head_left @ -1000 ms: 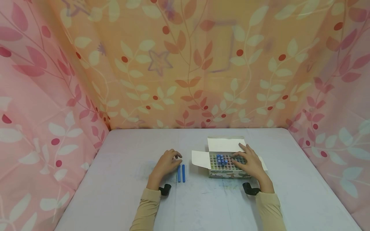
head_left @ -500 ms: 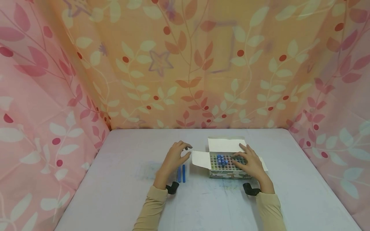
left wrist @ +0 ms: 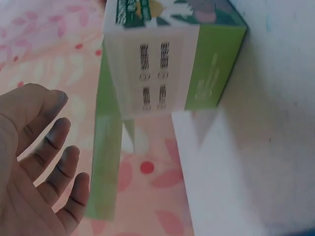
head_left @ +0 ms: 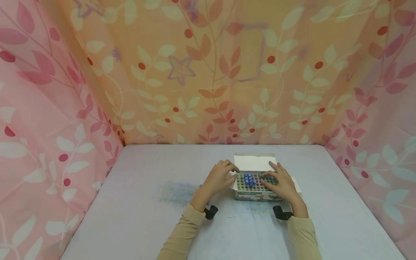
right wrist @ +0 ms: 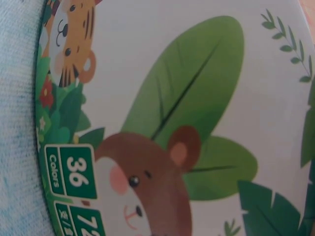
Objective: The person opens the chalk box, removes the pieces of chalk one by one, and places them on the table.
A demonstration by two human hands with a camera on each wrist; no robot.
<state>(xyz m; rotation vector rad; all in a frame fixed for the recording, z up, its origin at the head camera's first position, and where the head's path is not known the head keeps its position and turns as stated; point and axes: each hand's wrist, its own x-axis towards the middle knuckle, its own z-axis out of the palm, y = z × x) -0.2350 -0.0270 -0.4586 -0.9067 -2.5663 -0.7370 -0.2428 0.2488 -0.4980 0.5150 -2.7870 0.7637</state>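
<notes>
Box (head_left: 258,196) on table (head_left: 234,234), right of centre. Back flap (head_left: 255,162) stands behind it, right flap (head_left: 296,184) off its right side. Grid of stick ends (head_left: 240,186) inside; raised sticks (head_left: 249,180) in the grid, left of box centre, between the hands. Left hand (head_left: 218,177) at box's left edge, contact unclear. Right hand (head_left: 282,181) over grid's right part, upper fingers in front of back flap. Curtain (head_left: 211,83) behind table, also along both sides.

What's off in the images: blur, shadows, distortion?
Head: soft light, crayons small and slightly blurred. Left wrist: box fine print too soft to read, blurry shadow on the table. Right wrist: box edge bows, likely lens distortion; large "36" readable.
</notes>
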